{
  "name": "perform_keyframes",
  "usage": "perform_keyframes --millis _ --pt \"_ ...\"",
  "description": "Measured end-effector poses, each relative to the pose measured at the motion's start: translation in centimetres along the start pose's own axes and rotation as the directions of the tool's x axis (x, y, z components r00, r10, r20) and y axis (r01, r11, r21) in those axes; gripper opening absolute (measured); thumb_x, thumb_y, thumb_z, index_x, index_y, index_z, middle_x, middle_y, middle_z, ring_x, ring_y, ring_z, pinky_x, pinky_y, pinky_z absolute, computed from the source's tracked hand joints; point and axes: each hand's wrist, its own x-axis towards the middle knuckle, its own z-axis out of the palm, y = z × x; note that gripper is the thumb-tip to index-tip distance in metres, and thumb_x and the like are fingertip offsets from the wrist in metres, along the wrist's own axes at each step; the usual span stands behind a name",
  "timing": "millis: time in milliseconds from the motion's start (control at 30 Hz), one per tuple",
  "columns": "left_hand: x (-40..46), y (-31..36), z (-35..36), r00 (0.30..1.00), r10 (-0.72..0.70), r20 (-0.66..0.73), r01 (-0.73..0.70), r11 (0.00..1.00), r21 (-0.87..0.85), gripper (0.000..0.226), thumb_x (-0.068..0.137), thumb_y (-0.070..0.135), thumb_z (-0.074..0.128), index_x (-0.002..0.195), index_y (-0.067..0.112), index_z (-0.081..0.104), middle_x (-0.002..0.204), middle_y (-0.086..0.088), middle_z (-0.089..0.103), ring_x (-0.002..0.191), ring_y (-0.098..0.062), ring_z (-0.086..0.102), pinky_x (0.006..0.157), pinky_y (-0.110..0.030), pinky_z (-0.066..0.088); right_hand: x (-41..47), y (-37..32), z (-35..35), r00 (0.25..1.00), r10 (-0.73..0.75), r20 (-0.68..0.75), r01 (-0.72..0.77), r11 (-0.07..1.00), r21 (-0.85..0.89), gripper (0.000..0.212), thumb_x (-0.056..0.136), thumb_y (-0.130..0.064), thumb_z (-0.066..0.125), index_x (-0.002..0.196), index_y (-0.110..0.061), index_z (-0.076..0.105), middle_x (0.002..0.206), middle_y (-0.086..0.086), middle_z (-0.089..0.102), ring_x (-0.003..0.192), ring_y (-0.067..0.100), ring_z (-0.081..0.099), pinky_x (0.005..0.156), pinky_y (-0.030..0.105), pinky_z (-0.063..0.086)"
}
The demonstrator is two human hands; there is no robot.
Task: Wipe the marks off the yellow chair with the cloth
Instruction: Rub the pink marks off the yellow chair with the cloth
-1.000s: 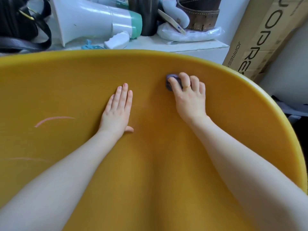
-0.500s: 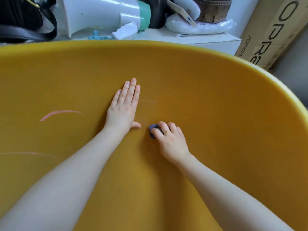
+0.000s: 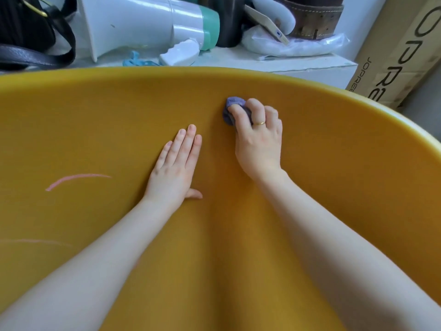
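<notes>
Right hand [image 3: 259, 144] clutches a bunched purple cloth [image 3: 232, 108] under curled fingers, pressed to the yellow chair [image 3: 334, 163] near its rim at 12 o'clock, wad's long axis running 12-to-6, while left hand [image 3: 174, 170] lies flat, fingers straight, pink mark [image 3: 76, 180] at 9 o'clock.

white shelf top [image 3: 298, 62] is sitting behind the chair rim, carrying clutter: white megaphone with green band [image 3: 148, 25] lying on its side, black bag strap [image 3: 35, 56] trailing at left, teal scrap [image 3: 136, 60] by the front edge, dark cylinder [image 3: 226, 20] standing upright, clear plastic bag [image 3: 298, 45] lying under a brown leather belt coil [image 3: 312, 20]
</notes>
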Motion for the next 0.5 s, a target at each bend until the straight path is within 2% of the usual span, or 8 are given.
perform_keyframes --millis 167,267,367,433,500 --pt "0.0 -0.1 -0.4 0.998 -0.012 0.061 0.012 1.0 -0.002 0.141 0.027 0.062 0.083 0.14 0.003 0.025 0.148 -0.017 0.035 0.135 -0.03 0.038 0.107 -0.038 0.032 -10.0 -2.5 -1.1 0.953 -0.137 0.27 0.111 0.988 0.109 0.033 0.078 -0.013 0.045 0.11 -0.021 0.053 0.114 0.004 0.041 0.09 0.028 0.042 0.064 0.035 0.038" --pt "-0.5 0.1 -1.3 0.995 0.001 0.095 0.002 0.999 -0.035 0.127 0.052 0.056 0.08 0.148 0.006 0.013 0.156 -0.013 0.011 0.144 -0.027 0.016 0.115 -0.035 0.017 -13.1 -3.3 -2.5 0.906 -0.191 0.378 0.15 0.979 0.136 0.038 0.074 -0.009 0.041 0.106 -0.021 0.058 0.109 0.007 0.057 0.082 0.029 0.048 0.06 0.033 0.042" --pt "-1.1 -0.6 -2.9 0.999 0.007 0.036 -0.004 0.996 -0.09 0.109 0.067 0.047 0.076 0.148 0.006 0.015 0.157 -0.011 0.008 0.144 -0.025 0.015 0.116 -0.036 0.012 -10.6 -2.5 -2.7 0.884 -0.255 0.391 0.229 0.967 0.112 0.037 0.076 -0.011 0.04 0.102 -0.021 0.064 0.103 0.009 0.065 0.076 0.03 0.057 0.06 0.033 0.043" --pt "-1.4 -1.7 -3.9 0.998 -0.037 0.055 0.041 0.996 -0.073 0.114 0.068 0.048 0.074 0.149 0.006 0.005 0.157 -0.014 -0.004 0.145 -0.027 0.004 0.116 -0.035 0.002 -7.4 -1.9 -2.3 0.922 -0.2 0.33 0.195 0.98 0.049 0.032 0.078 -0.012 0.044 0.103 -0.021 0.063 0.107 0.01 0.061 0.08 0.03 0.056 0.063 0.034 0.044" --pt "-1.5 -2.9 -4.4 0.985 -0.106 0.133 0.108 0.994 -0.009 0.124 0.067 0.053 0.072 0.147 0.005 -0.009 0.154 -0.016 -0.018 0.144 -0.028 -0.01 0.115 -0.036 -0.007 -3.4 -1.6 -1.6 0.969 -0.126 0.21 0.131 0.991 -0.008 0.032 0.079 -0.011 0.047 0.107 -0.022 0.058 0.113 0.008 0.047 0.087 0.029 0.046 0.067 0.037 0.042"
